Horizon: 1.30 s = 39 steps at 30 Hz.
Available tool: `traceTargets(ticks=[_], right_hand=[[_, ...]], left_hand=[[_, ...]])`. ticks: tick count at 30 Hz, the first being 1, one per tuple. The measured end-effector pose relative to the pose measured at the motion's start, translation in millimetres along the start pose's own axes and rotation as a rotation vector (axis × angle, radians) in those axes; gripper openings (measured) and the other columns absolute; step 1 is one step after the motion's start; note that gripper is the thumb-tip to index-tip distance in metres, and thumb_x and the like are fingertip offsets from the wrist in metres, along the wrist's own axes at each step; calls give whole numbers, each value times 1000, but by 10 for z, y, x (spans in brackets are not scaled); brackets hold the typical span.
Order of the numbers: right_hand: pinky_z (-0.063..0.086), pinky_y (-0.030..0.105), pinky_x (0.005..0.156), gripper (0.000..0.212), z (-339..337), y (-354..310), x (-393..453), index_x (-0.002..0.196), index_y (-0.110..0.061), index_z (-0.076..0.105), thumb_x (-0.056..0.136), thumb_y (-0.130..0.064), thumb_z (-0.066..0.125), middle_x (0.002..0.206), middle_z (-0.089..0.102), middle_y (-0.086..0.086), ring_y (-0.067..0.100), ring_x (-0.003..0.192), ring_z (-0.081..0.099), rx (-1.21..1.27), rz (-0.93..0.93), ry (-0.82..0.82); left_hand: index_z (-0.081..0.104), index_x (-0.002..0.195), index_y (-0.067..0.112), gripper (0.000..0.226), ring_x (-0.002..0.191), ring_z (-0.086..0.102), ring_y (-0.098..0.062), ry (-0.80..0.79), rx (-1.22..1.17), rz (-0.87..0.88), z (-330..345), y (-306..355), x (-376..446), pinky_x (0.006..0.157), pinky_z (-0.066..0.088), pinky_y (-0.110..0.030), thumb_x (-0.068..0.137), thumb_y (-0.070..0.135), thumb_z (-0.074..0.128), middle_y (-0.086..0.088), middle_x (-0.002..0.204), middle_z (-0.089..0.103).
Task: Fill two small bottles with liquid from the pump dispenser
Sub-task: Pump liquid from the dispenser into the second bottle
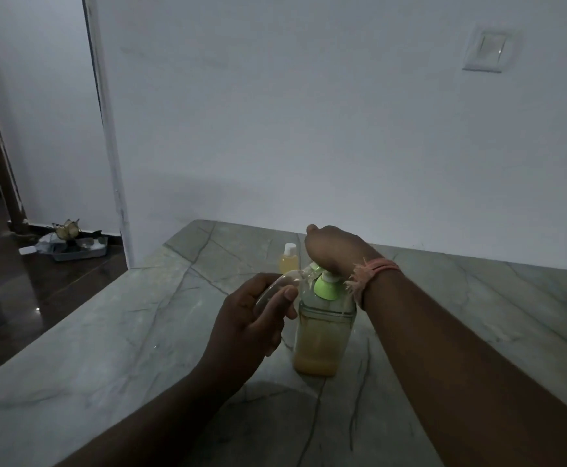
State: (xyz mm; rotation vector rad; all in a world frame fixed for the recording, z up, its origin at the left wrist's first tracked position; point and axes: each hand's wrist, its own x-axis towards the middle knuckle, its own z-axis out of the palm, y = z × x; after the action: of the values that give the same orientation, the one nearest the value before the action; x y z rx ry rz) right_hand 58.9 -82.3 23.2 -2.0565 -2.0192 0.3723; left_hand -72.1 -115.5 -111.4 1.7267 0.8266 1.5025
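A clear pump dispenser with a green pump head stands on the marble table, holding yellow-orange liquid in its lower half. My right hand presses down on the pump head from above; its fingers are hidden behind the hand. My left hand holds a small clear bottle tilted, its mouth up against the pump spout. A second small bottle with a white cap and yellow liquid stands behind the dispenser, near the wall.
The table's left edge drops to a dark floor. A tray with small items sits on the floor by the wall corner. A switch plate is on the wall at upper right.
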Motion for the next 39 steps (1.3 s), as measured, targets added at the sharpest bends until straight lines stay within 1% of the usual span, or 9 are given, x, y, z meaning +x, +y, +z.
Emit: traceTargets(ticks=[3,5,11,18,26,30,33,37,39], right_hand=[[38,32,98,40,-74,26,11,135,0,47,108,-18,25,140,51,19,33,125,50,-15,-20,-28],[40,33,94,40,-47,17,38,136,3,47,108,-14,24,137,53,23,35,119,53,9,12,-30],[43,42,99,41,97,38,137,137,6,46,105,-5,23,133,54,28,41,122,53,47,80,-17],[38,35,104,48,-72,5,70,148,-8,39,107,-20,17,144,49,19,35,131,47,-10,57,-16],[42,39,103,43,74,-2,88,143,3,39,105,-6,22,138,52,25,38,126,51,34,103,3],[39,36,103,47,-30,-30,75,150,-4,33,107,-15,17,143,48,23,36,130,48,21,79,-28],[42,37,100,47,18,4,114,149,-5,35,105,-9,20,138,53,24,36,125,52,34,54,19],[43,41,100,43,104,38,94,145,6,34,104,0,25,136,52,27,39,124,52,62,108,30],[41,40,101,43,53,20,63,144,5,36,105,-4,22,139,50,27,39,127,50,46,93,-6]], left_hand=[[67,110,20,24,50,53,-14,-6,-9,4,13,16,-10,44,44,-28,98,36,53,-7,79,66],[68,106,22,24,50,52,-10,-3,-7,9,20,4,-7,45,43,-26,101,39,52,-8,75,65],[69,98,23,36,51,52,-11,41,-81,-25,43,-54,-9,46,42,-26,100,53,49,-8,69,63],[67,106,20,30,53,52,-13,39,-129,-47,21,25,-25,47,43,-28,99,43,50,-8,73,64],[65,102,20,19,49,55,-15,30,-20,-8,-42,59,-14,45,47,-30,102,34,52,-6,76,68],[70,104,23,15,46,55,-18,65,-21,-3,-50,98,-13,43,46,-33,102,29,56,-4,75,70],[71,107,26,17,46,56,-19,68,-10,10,-44,85,8,42,48,-34,101,31,56,-4,75,70],[69,110,26,23,45,57,-17,60,35,23,-33,60,-8,41,48,-32,100,38,52,-3,75,69],[70,111,25,22,45,57,-18,68,50,21,-29,60,-8,41,47,-32,101,35,53,-4,75,69]])
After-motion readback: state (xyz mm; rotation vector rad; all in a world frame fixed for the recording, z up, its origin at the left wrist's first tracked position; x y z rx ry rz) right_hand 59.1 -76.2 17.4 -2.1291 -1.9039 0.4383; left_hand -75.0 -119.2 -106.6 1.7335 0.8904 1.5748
